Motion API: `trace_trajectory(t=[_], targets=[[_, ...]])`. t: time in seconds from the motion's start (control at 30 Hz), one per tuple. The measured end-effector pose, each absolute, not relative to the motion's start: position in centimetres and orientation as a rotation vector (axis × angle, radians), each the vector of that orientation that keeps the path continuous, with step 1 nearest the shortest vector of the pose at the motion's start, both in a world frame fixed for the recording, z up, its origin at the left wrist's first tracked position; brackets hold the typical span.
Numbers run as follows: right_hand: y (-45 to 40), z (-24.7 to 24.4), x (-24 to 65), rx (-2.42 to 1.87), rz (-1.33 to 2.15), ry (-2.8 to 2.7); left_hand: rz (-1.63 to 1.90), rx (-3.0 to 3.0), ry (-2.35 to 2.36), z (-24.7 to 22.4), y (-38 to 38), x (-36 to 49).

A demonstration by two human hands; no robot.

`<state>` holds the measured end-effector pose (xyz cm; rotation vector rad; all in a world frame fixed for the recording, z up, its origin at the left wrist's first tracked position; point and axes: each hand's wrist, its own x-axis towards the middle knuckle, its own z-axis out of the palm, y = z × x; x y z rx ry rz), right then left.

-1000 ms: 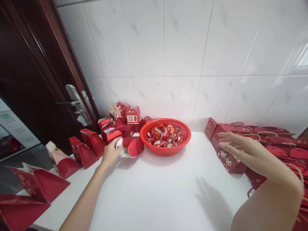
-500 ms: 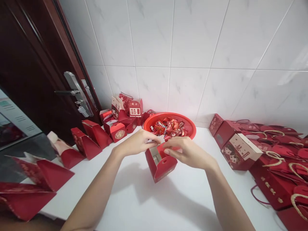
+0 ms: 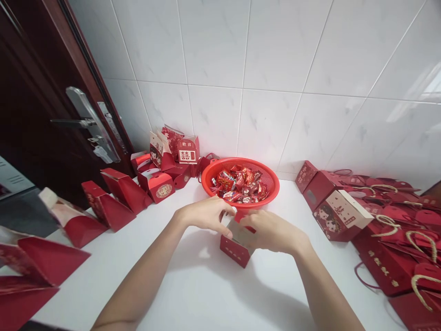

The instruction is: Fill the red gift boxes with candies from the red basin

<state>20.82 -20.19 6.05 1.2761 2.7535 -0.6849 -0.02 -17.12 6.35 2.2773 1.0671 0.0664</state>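
Observation:
A small red gift box with gold lettering is between my two hands at the middle of the white table, its top open and pale inside. My left hand grips its left upper edge, thumb at the near side and fingers by a pale flap. On the other side my right hand is closed on the right panel, fingers partly hidden. Just behind the hands stands a red plastic basket holding wrapped candies.
Folded red boxes line the left edge, near a dark door. More boxes are piled at the back left. At right are a cartoon-printed box and many red boxes with rope handles. A tiled wall rises behind.
The box has turned, so its gold-lettered side now faces me, and it sits slightly lower and to the right. Both hands have shifted with it. The view has moved a little.

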Motion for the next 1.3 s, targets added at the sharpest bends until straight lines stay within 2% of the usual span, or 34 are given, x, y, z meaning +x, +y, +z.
trace_trajectory(t=[0.13,0.23,0.53,0.87,1.03,1.3], targets=[[-20.4,6.2,21.4,1.519,-0.611,2.699,-0.044,2.182,1.179,6.2,-17.3,-0.4],[-19.7,6.2,22.3,1.586,-0.739,2.602,-0.107,2.152,1.246,6.2,-17.6,-0.5],[-15.6,5.4,24.9,1.464,-1.078,2.569,-0.256,2.089,1.239,6.0,-17.6,-0.3],[-15.3,5.2,25.6,1.474,-1.385,2.284,-0.17,1.97,1.059,4.0,-15.5,-1.2],[-15.2,5.2,25.9,1.548,-1.315,2.258,-0.126,1.961,1.038,3.9,-15.4,-1.3],[-16.5,6.7,27.4,1.524,-0.979,2.691,-0.122,2.005,1.105,5.0,-16.0,-1.2]])
